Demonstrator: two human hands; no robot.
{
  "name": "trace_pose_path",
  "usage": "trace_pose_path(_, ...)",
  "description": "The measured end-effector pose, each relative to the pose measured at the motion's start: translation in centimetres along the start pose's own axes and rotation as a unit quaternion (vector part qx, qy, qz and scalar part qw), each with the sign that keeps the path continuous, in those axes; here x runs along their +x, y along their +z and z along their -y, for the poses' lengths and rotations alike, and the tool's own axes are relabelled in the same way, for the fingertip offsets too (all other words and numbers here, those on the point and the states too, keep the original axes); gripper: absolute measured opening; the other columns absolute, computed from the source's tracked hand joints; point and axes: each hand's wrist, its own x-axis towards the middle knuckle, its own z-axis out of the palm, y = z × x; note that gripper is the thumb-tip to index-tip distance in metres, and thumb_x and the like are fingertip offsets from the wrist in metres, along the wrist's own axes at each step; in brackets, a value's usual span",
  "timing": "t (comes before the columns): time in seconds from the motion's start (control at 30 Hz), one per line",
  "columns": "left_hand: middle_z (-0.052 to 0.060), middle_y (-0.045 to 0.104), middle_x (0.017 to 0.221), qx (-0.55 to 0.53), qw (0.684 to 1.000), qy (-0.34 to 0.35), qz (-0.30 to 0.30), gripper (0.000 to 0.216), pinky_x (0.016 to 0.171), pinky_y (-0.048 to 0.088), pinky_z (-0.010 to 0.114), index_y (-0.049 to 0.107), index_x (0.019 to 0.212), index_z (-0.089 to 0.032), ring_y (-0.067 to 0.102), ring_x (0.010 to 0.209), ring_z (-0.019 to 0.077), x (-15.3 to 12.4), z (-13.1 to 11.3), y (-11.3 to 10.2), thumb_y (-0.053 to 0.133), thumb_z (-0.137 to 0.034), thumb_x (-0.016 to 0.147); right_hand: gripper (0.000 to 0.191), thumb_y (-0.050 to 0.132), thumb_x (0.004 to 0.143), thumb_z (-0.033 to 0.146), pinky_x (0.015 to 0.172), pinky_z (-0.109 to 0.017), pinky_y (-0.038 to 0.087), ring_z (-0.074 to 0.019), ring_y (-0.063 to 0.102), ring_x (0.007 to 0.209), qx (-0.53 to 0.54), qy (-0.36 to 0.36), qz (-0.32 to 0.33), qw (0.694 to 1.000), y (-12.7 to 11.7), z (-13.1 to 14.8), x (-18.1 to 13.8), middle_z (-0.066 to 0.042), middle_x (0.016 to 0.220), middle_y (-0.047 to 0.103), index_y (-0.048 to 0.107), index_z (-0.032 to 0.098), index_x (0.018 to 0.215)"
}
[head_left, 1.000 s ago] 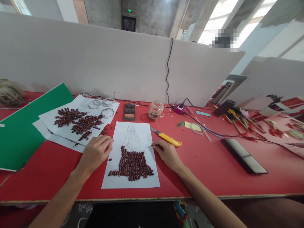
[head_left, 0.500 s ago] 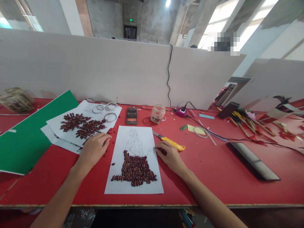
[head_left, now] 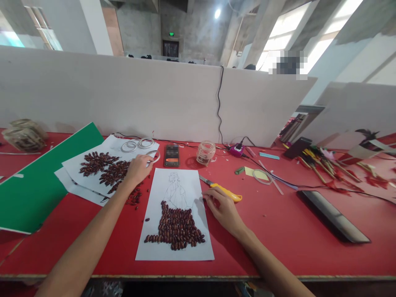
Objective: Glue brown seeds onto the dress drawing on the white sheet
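My left hand (head_left: 140, 170) reaches over the upper left of the red table, its fingers closed on a thin white roll of tape (head_left: 157, 157). Two similar rolls (head_left: 146, 143) lie behind it on white sheets. On the drawing sheet (head_left: 145, 247), a sketched figure shows above rows of dark brown beans (head_left: 177, 225) that cover its lower part. My right hand (head_left: 221, 206) rests at the right edge of this sheet, fingers a little apart and holding nothing visible. Just behind it lies a yellow utility knife (head_left: 227, 192). Loose beans (head_left: 134, 197) lie below my left wrist.
A phone (head_left: 171, 156) and a glass jar (head_left: 206, 152) stand behind the drawing. Bean-covered sheets and a green board (head_left: 52, 181) lie left. At right are a purple plug adapter (head_left: 236, 150), cables, yellow notes and a dark flat case (head_left: 334, 216). A white partition (head_left: 123, 95) closes the back.
My left hand has moved forward and right from the loose beans and taken hold of a tape roll, shifting it right. The right hand stays by the sheet. The view has tilted slightly up.
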Motion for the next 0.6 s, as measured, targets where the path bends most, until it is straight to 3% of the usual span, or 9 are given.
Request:
trace_pose_path(0.1,0.006,0.076,0.1,-0.261,0.963,0.011,0.06,0.029,0.079,0.054,0.034,0.069,0.108,-0.019,0.069,0.085,0.0216,-2.3,-3.9,0.7,0.052,-0.04,0.099,0.021,0.052,0.103,0.029,0.083,-0.041,0.057,-0.0237,0.067,0.089,0.009,-0.003,0.001,1.0,0.3,1.6,1.4,-0.009,0.104,0.071,0.067,0.024,0.116)
trace_pose_path(0.23,0.006,0.073,0.098,-0.417,0.903,0.039,0.099,0.029,0.084,0.053,0.032,0.067,0.11,-0.019,0.07,0.093,0.0201,-5.1,-8.5,2.1,0.056,-0.044,0.1,0.049,0.055,0.1,0.027,0.089,-0.041,0.058,-0.0231,0.068,0.099,0.048,-0.036,-0.013,0.998,1.8,3.0,3.9,-0.01,0.121,0.069,0.048,0.026,0.148)
trace_pose_path(0.33,0.008,0.072,0.106,-0.447,0.887,0.04,0.106,0.029,0.089,0.053,0.033,0.066,0.113,-0.019,0.069,0.098,0.0209,-6.1,-9.5,2.9,0.056,-0.044,0.101,0.054,0.058,0.1,0.028,0.087,-0.04,0.059,-0.0227,0.067,0.1,0.068,-0.048,-0.043,0.996,3.2,2.7,4.7,-0.011,0.123,0.067,0.045,0.027,0.152)
trace_pose_path(0.47,0.009,0.069,0.118,-0.424,0.897,0.06,0.114,0.028,0.095,0.051,0.035,0.065,0.119,-0.02,0.066,0.104,0.0214,-6.7,-9.0,3.3,0.055,-0.039,0.102,0.054,0.058,0.1,0.026,0.091,-0.041,0.058,-0.0241,0.066,0.103,0.064,-0.064,-0.045,0.995,4.1,1.8,4.2,-0.01,0.116,0.067,0.047,0.028,0.153)
trace_pose_path(0.6,0.006,0.069,0.107,-0.408,0.903,0.058,0.124,0.029,0.091,0.05,0.033,0.063,0.125,-0.02,0.064,0.096,0.0194,-7.1,-8.6,3.2,0.051,-0.032,0.101,0.05,0.052,0.103,0.021,0.1,-0.043,0.054,-0.0248,0.064,0.115,0.047,-0.113,-0.022,0.992,3.9,1.7,3.4,-0.009,0.124,0.066,0.05,0.032,0.151)
